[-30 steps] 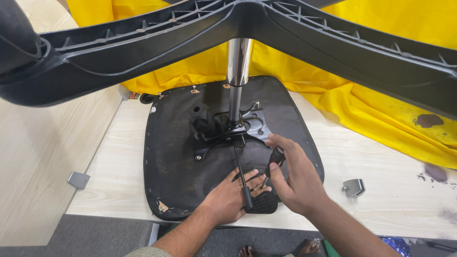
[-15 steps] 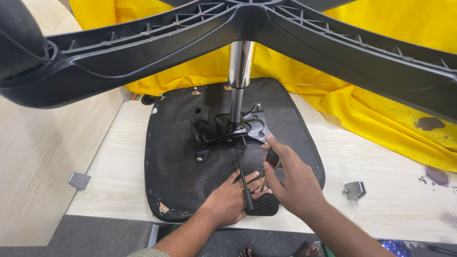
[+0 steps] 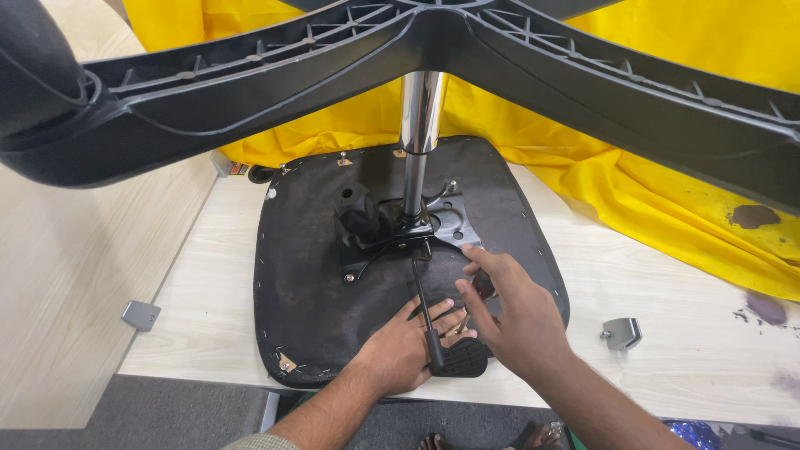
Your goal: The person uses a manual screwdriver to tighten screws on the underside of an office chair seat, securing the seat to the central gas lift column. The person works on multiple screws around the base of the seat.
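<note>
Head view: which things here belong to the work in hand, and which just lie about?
In hand:
left hand flat on seat underside
right hand by the mechanism plate
lever
chrome column

Lying about:
two grey brackets
yellow cloth

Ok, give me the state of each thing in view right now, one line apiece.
Chair seat: upside down, flat on the table.
Chrome column: upright, seated in the seat's metal plate.
Star base: on top of the column, legs spread.
Lever: lying over the seat, paddle end at the near edge.
Left hand: open, pressed flat on the seat.
Right hand: fingers extended, empty, over the seat.
Grey bracket: loose on the table.
</note>
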